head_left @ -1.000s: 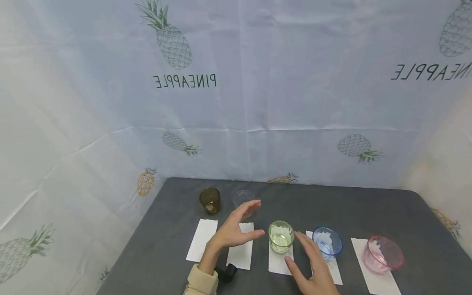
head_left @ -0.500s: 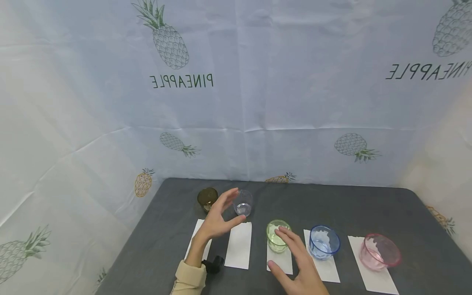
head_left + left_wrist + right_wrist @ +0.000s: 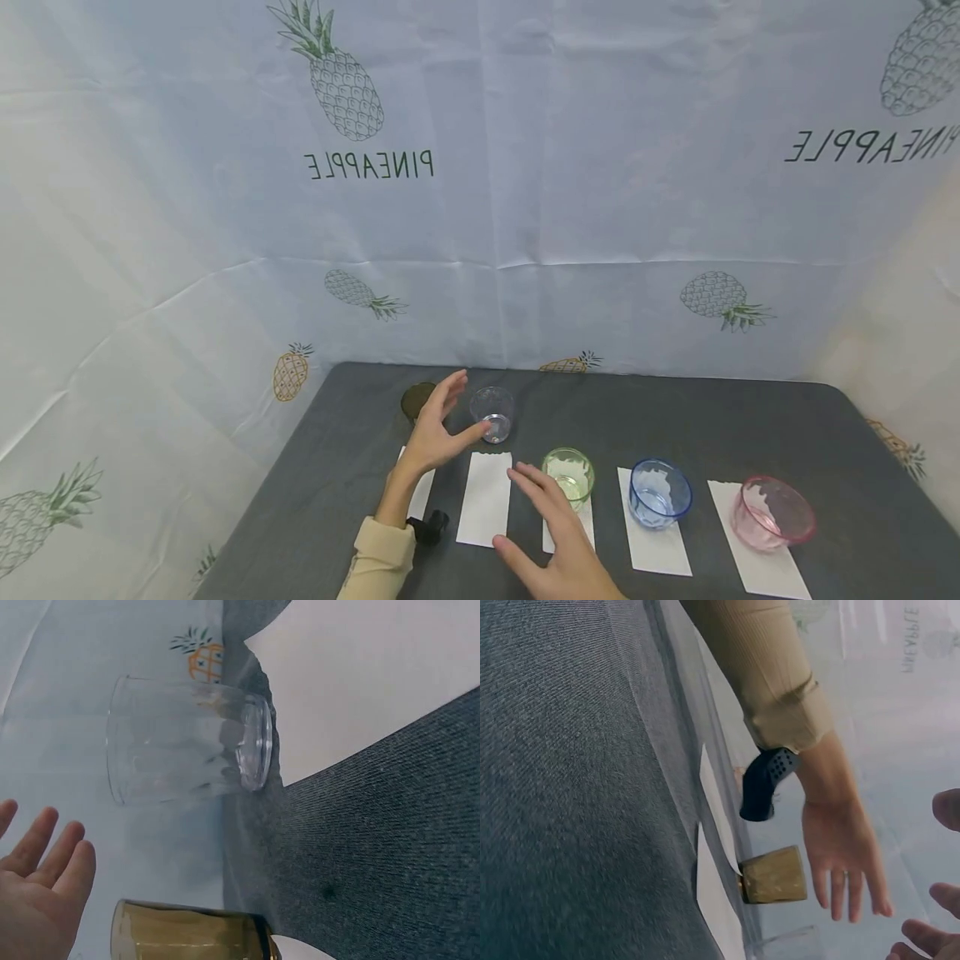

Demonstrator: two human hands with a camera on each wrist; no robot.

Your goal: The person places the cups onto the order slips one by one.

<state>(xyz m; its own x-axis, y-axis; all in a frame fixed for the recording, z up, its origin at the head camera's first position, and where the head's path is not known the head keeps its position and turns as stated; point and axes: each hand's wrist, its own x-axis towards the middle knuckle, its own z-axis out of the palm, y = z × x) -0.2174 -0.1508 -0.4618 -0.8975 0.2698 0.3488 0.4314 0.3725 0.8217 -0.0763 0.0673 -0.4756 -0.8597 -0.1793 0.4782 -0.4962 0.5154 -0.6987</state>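
My left hand [image 3: 433, 437] is raised between the clear glass [image 3: 492, 415] and the brown glass [image 3: 416, 402], fingers spread and holding nothing. In the head view its thumb overlaps the clear glass's side and its palm hides much of the brown one. The left wrist view shows the clear glass [image 3: 187, 739] upright, apart from the fingertips [image 3: 82, 862], with the brown glass [image 3: 195, 934] beside it. My right hand [image 3: 558, 533] hovers in front of the green glass [image 3: 568, 475], fingers relaxed, also holding nothing. The green glass stands on a white paper strip [image 3: 548, 539].
To the right, a blue-rimmed bowl [image 3: 660, 494] and a pink-rimmed bowl [image 3: 772, 514] each stand on a paper strip. Another white strip [image 3: 483, 500] lies bare in front of the clear glass. A pineapple-print curtain [image 3: 495, 208] hangs behind the dark grey table [image 3: 675, 408].
Both hands have moved left: the left from beside the green glass to the clear and brown ones, the right from between the green glass and blue bowl. The glasses have stayed put.
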